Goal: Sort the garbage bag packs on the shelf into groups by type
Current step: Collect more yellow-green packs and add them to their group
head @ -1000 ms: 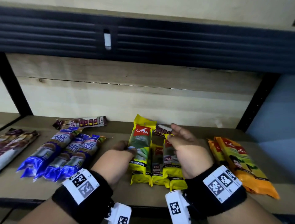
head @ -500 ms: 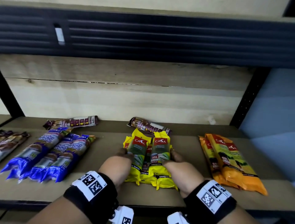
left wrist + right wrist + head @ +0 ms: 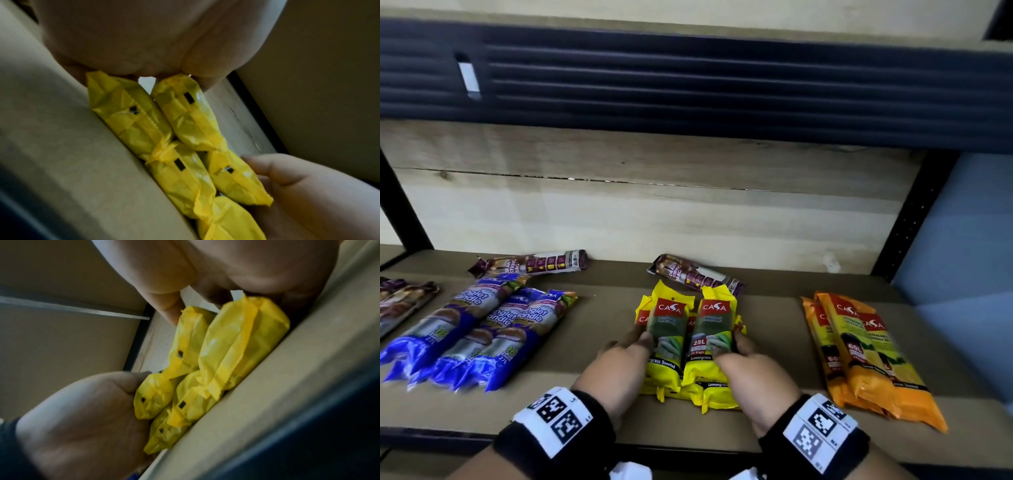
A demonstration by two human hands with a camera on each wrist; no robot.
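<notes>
Several yellow Casa 25L packs [image 3: 688,346] lie stacked at mid shelf, two on top side by side. My left hand [image 3: 633,347] grips the pile's left side, thumb on the top left pack. My right hand [image 3: 739,346] grips the right side. The left wrist view shows the yellow packs [image 3: 185,123] running from my left hand [image 3: 156,53] to the right hand's thumb [image 3: 273,167]. In the right wrist view, right-hand fingers [image 3: 170,308] curl over the yellow packs [image 3: 236,340]. The fingertips are hidden behind the packs.
Blue Singlet Handle packs [image 3: 479,335] lie grouped at left, orange Casa 60L packs [image 3: 866,356] at right. Two brown drawstring packs lie along the back wall, one [image 3: 534,264] at left, one [image 3: 693,275] just behind the yellow pile. More brown packs [image 3: 404,301] sit far left.
A second ago my left hand held one yellow pack raised and my right hand hovered over the pile. Now that pack lies on the pile and both hands clasp its sides.
</notes>
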